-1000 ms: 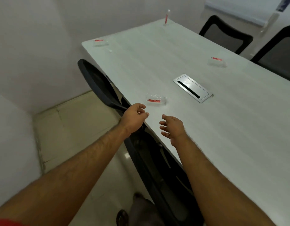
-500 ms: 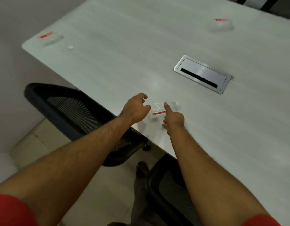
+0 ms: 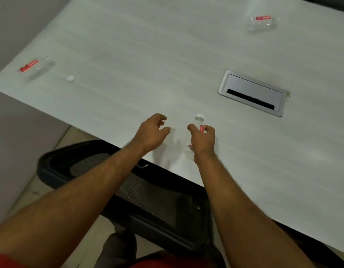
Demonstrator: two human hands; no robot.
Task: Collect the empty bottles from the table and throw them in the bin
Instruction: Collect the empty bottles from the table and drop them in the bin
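Near the table's front edge: clear bottle (image 3: 196, 130), white cap, red label, held in the right hand (image 3: 203, 141) with fingers wrapped round its middle; left hand (image 3: 150, 135) just beside, empty, fingers loosely curled; white wood-grain table (image 3: 148, 45), rounded corner at left; second bottle (image 3: 34, 69) lying near that corner, loose white cap (image 3: 70, 78) beside it; third bottle (image 3: 262, 23) far right; metal cable hatch (image 3: 251, 92) set flush; black mesh chair (image 3: 140, 192) tucked below the edge; pale tiled floor (image 3: 20, 192), plain wall at left.
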